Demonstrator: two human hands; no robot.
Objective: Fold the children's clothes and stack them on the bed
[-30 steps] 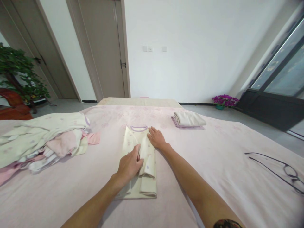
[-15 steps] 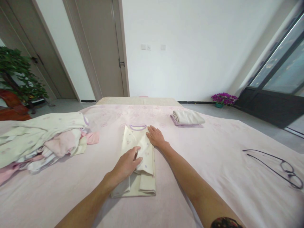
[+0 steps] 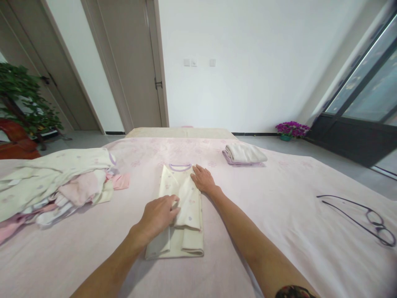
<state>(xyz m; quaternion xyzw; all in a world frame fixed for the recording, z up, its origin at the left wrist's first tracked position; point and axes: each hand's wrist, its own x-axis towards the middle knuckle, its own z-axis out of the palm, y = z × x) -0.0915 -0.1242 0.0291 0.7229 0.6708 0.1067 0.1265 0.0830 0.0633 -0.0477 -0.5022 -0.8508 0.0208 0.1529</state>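
A small cream shirt with a lilac neckline and scattered prints lies on the pink sheet, its sides and sleeves folded inward. My right hand rests flat on its upper right edge near the shoulder, fingers stretched out. Over the left half of the shirt is my left hand, fingers bent, with a gap between thumb and forefinger. No cloth shows gripped in it, though its palm side is hidden.
A loose heap of clothes lies on the left. Folded clothes are stacked at the back right. Black-framed glasses lie at far right on the pink sheet.
My left hand has shifted slightly left, away from the middle of the shirt, and its thumb has drawn nearer the fingers. My right hand stays in place.
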